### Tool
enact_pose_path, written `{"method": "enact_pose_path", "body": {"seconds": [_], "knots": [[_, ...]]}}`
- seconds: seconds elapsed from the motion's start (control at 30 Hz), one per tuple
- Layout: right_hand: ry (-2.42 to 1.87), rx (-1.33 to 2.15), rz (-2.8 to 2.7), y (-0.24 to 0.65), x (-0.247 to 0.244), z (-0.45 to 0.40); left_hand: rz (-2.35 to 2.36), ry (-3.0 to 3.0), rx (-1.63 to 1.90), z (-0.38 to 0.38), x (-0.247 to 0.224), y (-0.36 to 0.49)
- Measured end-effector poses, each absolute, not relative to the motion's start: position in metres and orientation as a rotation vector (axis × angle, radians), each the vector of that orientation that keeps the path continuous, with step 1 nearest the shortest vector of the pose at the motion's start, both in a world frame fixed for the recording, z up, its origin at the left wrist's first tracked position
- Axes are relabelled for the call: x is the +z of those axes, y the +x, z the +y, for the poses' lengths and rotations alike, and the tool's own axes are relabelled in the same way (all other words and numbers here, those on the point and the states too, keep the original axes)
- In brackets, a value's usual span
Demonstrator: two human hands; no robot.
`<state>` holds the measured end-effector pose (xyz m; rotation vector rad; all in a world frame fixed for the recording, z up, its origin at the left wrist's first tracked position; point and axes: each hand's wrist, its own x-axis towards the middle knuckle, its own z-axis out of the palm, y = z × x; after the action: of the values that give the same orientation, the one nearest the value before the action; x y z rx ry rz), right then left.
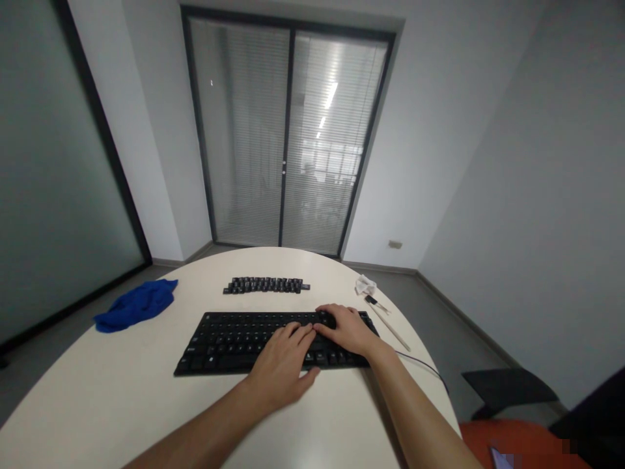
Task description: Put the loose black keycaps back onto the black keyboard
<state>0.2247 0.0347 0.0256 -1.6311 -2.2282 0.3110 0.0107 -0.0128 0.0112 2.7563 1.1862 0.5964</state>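
Note:
A black keyboard point(229, 345) lies flat on the table in front of me. My left hand point(283, 365) rests across its middle and front edge, fingers stretched over the keys and thumb apart. Over the right part of the keyboard, my right hand point(347, 331) is bent, thumb and forefinger curled around a small dark patch. Whether that patch is a separate object or just keys showing through, I cannot make out. Several loose black keycaps point(266, 285) stand in rows behind the keyboard.
On the white round table point(131, 397), a blue cloth point(139, 305) lies left. A crumpled white tissue point(365, 285), a brush with dark bristles point(371, 300) and a pale stick point(393, 329) lie right. A cable point(424, 365) runs over the right edge, near an orange chair point(517, 440).

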Motion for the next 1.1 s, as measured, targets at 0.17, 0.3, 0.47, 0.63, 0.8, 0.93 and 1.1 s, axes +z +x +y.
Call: {"method": "enact_pose_path", "body": {"seconds": [0.17, 0.3, 0.47, 0.63, 0.8, 0.93, 1.1], "knots": [[-1.648, 0.293, -2.235, 0.2242, 0.0278, 0.0327, 1.191, 2.785, 0.600, -0.0126, 0.0076, 0.0105], [-1.634, 0.250, -2.272, 0.2235, 0.0290, 0.0300, 1.193, 2.807, 0.628, -0.0136, 0.0077, 0.0106], [-1.661, 0.228, -2.270, 0.2223, 0.0288, 0.0298, 1.270, 2.778, 0.711, -0.0146, 0.0111, 0.0130], [-1.633, 0.227, -2.269, 0.2225, 0.0286, 0.0325, 1.609, 2.673, 0.773, -0.0101, 0.0088, 0.0125], [-1.627, 0.199, -2.255, 0.2240, 0.0247, 0.0344, 1.700, 2.640, 0.681, -0.0077, 0.0045, 0.0115], [-1.641, 0.192, -2.240, 0.2241, 0.0224, 0.0348, 1.689, 2.629, 0.696, -0.0080, 0.0050, 0.0113], [-1.651, 0.181, -2.236, 0.2244, 0.0219, 0.0359, 1.682, 2.611, 0.728, -0.0068, 0.0040, 0.0109]]}}
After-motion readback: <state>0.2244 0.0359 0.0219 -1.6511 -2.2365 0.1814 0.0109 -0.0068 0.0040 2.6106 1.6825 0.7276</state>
